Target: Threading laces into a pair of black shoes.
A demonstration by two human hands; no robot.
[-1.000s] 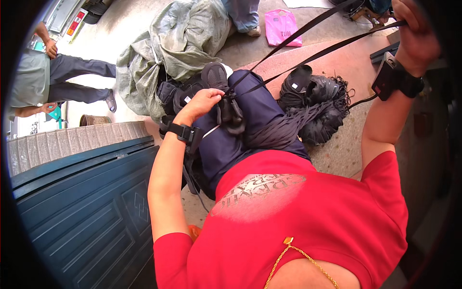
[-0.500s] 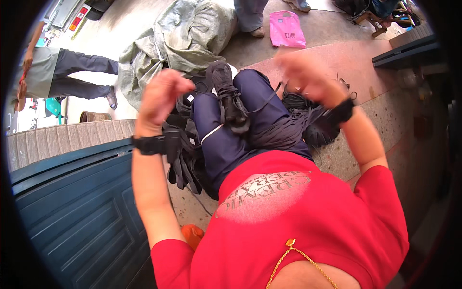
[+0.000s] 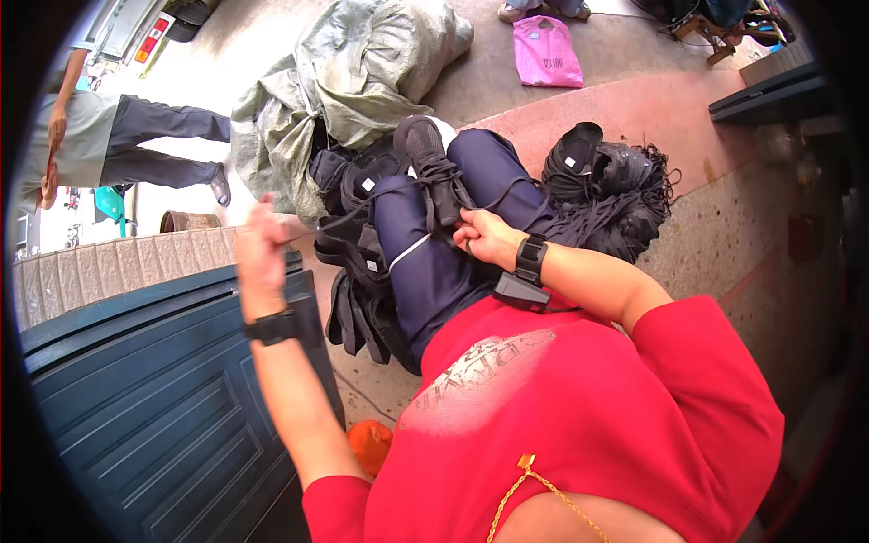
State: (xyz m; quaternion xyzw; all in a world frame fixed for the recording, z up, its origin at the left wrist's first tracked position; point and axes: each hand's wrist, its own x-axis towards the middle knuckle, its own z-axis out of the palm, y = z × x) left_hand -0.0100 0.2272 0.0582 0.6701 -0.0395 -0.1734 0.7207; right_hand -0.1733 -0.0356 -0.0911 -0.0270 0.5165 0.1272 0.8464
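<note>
A black lace-up shoe lies across my lap, between my thighs in dark blue trousers. My right hand is closed at the shoe's near end, its thumb and fingertips against it. Out to the left, above a blue panelled door, my left hand is raised and blurred, with its fingers drawn together. A dark shoelace runs from near its fingertips toward the shoe. A bundle of loose black laces hangs over my right thigh.
More black shoes are heaped right of my knees, others on the left. Beyond stands a large grey-green sack. A pink bag lies on the floor ahead. One person stands left; another's feet show ahead.
My right hand has come down and inward from the right to the shoe's near end. My left hand has swung outward to the left and slightly lower. The shoe stays on my lap.
</note>
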